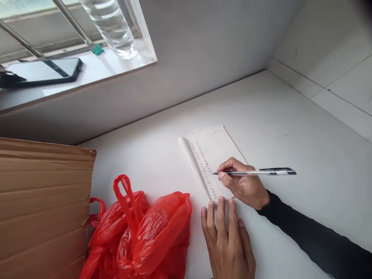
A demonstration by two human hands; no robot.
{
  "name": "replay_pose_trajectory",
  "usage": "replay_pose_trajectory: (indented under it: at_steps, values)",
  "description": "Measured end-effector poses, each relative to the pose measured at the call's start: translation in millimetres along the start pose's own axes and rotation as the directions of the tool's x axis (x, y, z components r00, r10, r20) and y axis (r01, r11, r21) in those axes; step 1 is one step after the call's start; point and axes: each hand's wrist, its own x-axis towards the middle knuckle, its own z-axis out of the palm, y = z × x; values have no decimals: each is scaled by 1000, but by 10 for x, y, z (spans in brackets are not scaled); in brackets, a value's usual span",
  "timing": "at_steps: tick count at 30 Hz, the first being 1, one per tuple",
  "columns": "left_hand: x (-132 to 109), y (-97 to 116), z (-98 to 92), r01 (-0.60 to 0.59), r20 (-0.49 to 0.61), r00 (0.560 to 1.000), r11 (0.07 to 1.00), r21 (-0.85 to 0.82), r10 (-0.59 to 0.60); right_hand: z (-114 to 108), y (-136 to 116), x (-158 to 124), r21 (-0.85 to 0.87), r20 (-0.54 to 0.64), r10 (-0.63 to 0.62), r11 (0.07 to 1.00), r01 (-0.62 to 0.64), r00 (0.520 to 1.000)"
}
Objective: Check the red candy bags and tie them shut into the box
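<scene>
An open notebook [223, 147] with its cover folded back lies on the white table [267, 112]. Two columns of small handwritten characters run down the left part of its page. My right hand [244, 184] grips a clear pen with a black cap [273, 172] on its rear end, and the tip is at the page beside the second column. Flat and with fingers spread, my left hand [228, 244] rests at the notebook's lower edge, its fingertips at the page's bottom.
Red plastic bags [162, 232] sit left of my left hand, beside a cardboard box [43, 209]. On the window sill [99, 71] are a phone [43, 69], a clear bottle [113, 27] and a green clip [97, 49]. Walls border the table behind and at the right.
</scene>
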Motion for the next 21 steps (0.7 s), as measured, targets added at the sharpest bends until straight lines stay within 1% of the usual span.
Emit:
replay_pose_trajectory:
  at_steps: [3,8,11,13,15,18,21]
  values:
    - [-3,-35,46,2,5,1000,999,-32,-2,8,34,18,-27,5,-10,1000,11,1000]
    - [-55,-84,88,9,-6,1000,998,-64,-9,10,45,29,-68,-30,-4,998,2,1000]
    - [-28,-85,95,17,-34,999,999,-51,-19,10,43,37,-83,-8,-12,996,11,1000]
    - [16,-75,98,4,-88,996,999,-34,-7,14,39,39,-120,-2,-51,991,50,999]
    - [63,-62,104,-14,-146,989,1000,-16,11,26,33,41,-176,-22,-132,976,126,991]
    - [109,-43,111,-9,-175,985,1000,-8,7,51,24,49,-246,-48,-246,942,227,968]
    - [122,-35,112,5,-169,986,1000,-11,-7,67,23,64,-250,-42,-238,943,220,970]
